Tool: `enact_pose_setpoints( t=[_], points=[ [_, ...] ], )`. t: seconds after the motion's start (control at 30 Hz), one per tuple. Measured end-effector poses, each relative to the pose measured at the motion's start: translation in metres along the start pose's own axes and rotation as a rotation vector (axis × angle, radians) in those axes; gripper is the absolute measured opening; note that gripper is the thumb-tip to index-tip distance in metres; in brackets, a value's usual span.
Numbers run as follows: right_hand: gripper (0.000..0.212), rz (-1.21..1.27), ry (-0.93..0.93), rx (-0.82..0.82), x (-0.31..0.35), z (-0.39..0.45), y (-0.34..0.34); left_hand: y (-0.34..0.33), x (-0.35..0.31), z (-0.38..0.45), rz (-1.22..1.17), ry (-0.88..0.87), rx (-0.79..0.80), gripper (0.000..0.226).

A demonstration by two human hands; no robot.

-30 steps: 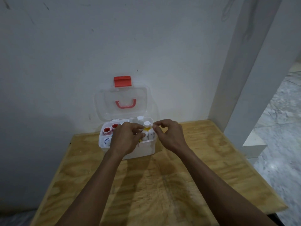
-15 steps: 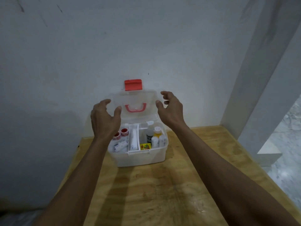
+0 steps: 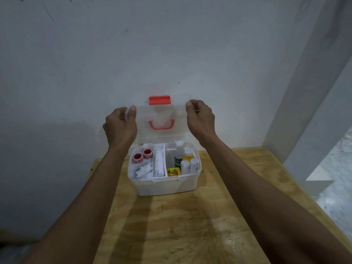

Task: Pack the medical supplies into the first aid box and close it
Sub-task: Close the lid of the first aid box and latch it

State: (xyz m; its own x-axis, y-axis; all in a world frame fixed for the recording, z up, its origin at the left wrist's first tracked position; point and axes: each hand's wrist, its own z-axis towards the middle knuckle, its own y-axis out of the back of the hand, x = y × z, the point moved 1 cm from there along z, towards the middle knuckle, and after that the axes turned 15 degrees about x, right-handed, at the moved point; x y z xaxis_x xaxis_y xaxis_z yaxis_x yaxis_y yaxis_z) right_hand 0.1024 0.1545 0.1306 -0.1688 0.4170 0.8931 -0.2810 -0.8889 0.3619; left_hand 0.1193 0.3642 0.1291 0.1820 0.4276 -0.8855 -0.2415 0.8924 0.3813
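First aid box [image 3: 165, 185] stood on plywood table [image 3: 190, 225], packed. Left hand [image 3: 121, 126] and right hand [image 3: 200, 119] pinched the upright clear lid [image 3: 162, 134] at 9 and 3 o'clock.

**A bare corner with a wooden table**

A pale grey-white wall [image 3: 171, 44] fills most of the view. It is plain and matt, with a few dark scuff marks near the top left and one small dark speck near the middle. Its lower left part lies in shadow. To the right a white pillar [image 3: 304, 82] rises at a slant, meeting the wall at the far right corner of the table [image 3: 171, 225]. The table is light plywood with visible grain and darker streaks, and its far edge sits against the wall. Past its right edge, lower down, a white ledge [image 3: 320, 181] and a pale marbled floor [image 3: 341, 168] catch brighter light. The room is dim overall.
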Motion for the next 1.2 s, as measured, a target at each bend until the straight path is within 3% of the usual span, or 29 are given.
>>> enact_pose_setpoints(
  t=[0.4,0.6,0.83,1.0,1.2],
  points=[
    [0.029,0.082,0.004,-0.025,-0.001,-0.048,0.009,0.020,-0.006,-0.046,-0.095,0.059,-0.039,0.029],
    [0.027,0.096,0.004,-0.020,-0.006,-0.083,0.011,0.023,0.003,-0.079,-0.104,0.076,0.017,0.049],
    [0.030,0.083,0.005,0.014,-0.026,-0.119,0.006,0.023,0.024,-0.114,-0.053,0.061,0.068,0.055],
    [0.026,-0.027,0.016,0.009,-0.043,-0.138,-0.001,0.021,0.037,-0.129,0.048,0.067,0.099,0.059],
    [0.030,-0.188,0.040,0.086,-0.042,-0.145,-0.004,0.016,0.037,-0.139,0.115,0.031,0.118,0.044]
  ],
)
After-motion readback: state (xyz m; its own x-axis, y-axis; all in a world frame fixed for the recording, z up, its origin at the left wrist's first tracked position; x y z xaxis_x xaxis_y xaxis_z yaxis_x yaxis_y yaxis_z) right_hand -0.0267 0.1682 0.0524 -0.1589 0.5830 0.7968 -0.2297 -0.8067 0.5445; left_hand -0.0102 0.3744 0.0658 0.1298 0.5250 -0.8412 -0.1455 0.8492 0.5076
